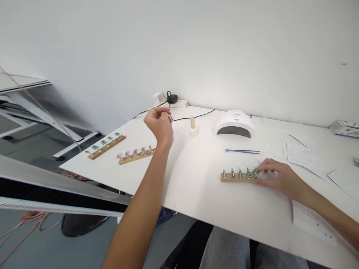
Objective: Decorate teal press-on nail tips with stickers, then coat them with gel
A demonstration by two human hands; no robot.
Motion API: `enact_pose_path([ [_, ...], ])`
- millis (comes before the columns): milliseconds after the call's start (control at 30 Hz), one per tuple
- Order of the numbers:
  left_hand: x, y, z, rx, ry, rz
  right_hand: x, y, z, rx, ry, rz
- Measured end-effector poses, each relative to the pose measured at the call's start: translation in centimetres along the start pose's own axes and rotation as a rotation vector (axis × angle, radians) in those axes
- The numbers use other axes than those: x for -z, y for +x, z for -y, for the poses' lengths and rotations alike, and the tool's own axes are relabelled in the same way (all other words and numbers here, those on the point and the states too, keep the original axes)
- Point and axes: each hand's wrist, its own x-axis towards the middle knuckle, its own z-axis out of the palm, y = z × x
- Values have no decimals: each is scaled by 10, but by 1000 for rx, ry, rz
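My right hand (283, 178) grips the right end of a wooden nail display strip (237, 179), fingers behind and thumb in front. Several green-blue pointed press-on nails (240, 173) with shiny decorations stand in a row on it. My left hand (161, 125) is raised above the table's left part, its fingers curled toward the thumb; whether anything small is between them is hidden. Behind my left forearm lies a strip with pink nails (135, 153), partly covered at its right end. Farther left lies another strip with green nails (104, 144).
A white nail lamp (235, 121) stands at the back, with a polish bottle (193, 129) to its left. Purple tweezers (242, 151) lie in front of the lamp. White sticker sheets (301, 155) cover the right side. Black cable and plugs (171, 98) sit along the wall.
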Motion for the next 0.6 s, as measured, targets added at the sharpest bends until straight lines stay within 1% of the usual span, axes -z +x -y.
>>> enact_pose_path([
  [67,-2,-2,1,-21,20,22,3,-18,-11,-51,31,-16],
  [167,-7,-7,0,-34,79,100,8,-29,-20,-88,39,-16],
  [233,-9,-15,-3,-47,109,159,15,-34,-22,-91,-16,-5],
  [300,-9,-29,-8,-54,139,247,25,-45,-23,-87,-86,12],
  [333,-7,-39,-12,-50,159,338,30,-54,-24,-88,-115,23],
  [400,0,-62,-21,-38,212,562,38,-76,-30,-94,-167,23],
  [467,10,-85,-32,-8,285,829,43,-96,-40,-75,-228,22],
  [500,15,-96,-39,2,314,939,45,-104,-47,-48,-257,28],
  [533,20,-105,-45,14,353,1067,48,-108,-55,-19,-282,33],
  [567,23,-113,-50,21,425,1237,51,-110,-63,7,-302,39],
  [600,26,-120,-55,38,460,1362,54,-109,-70,21,-313,32],
])
